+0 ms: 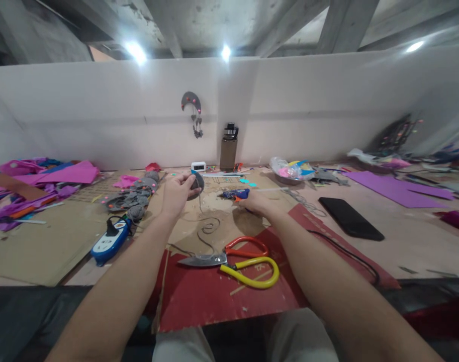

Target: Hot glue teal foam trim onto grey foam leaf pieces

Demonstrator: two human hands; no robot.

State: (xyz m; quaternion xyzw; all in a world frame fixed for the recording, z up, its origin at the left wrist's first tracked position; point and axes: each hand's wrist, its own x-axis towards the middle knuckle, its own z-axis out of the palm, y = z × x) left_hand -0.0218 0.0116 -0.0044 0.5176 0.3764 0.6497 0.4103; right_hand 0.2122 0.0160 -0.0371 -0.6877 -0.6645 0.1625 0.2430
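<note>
My left hand (178, 193) pinches a small rounded grey felt piece (196, 186) between thumb and fingers. From it a thin grey cord (208, 229) hangs down and curls on the cardboard. A blue hot glue gun (240, 193) is gripped in my right hand (255, 202), its nozzle pointing left toward the felt piece but apart from it. A pale glue stick (272, 189) sticks out behind it; the fingers on the handle are mostly hidden. Nearer to me, scissors (206, 260) with one red and one yellow handle lie partly spread on the red board (199, 299).
A blue and white power strip (110, 241) and grey felt pieces (133, 198) lie left. A bottle (228, 151) and small white clock (198, 166) stand by the wall. At right are a black phone (350, 217), purple sheets (395, 190) and a dark cable (350, 251).
</note>
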